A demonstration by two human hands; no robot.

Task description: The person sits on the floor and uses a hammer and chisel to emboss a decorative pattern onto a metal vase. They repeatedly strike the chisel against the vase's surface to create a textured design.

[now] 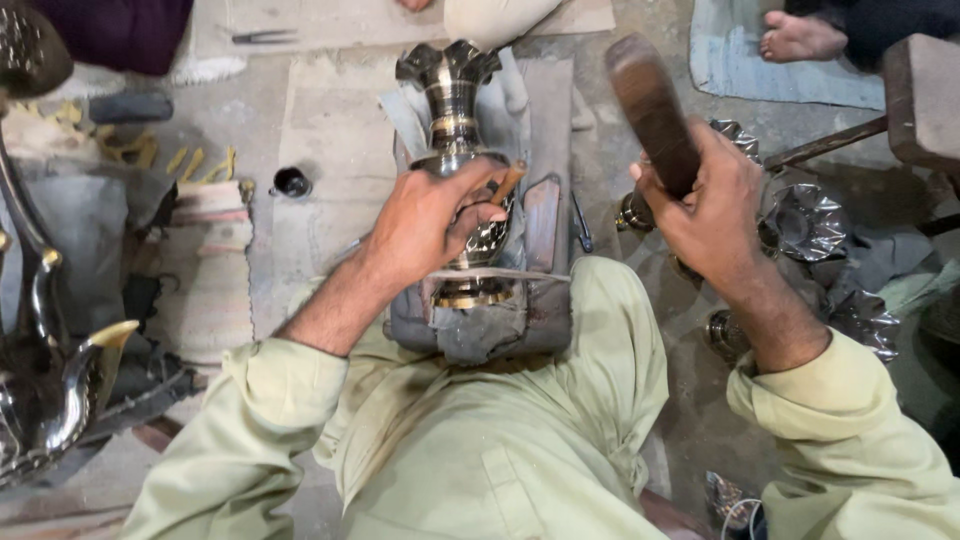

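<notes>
A shiny metal vase (451, 100) with a fluted rim lies on its side on a padded block (480, 325) in front of my lap. My left hand (430, 220) rests on the vase's belly and pinches a thin chisel-like tool (508, 183) against the metal. My right hand (705, 205) is raised to the right of the vase, closed around a dark wooden mallet (650, 105) that points up and away. My pale green sleeves and trousers fill the lower part of the view.
Several more fluted metal vases (805, 225) lie on the floor at the right. A curved metal spout piece (60, 400) stands at the left. A small black cup (291, 182) sits on cardboard, and another person's bare foot (800, 38) shows at top right.
</notes>
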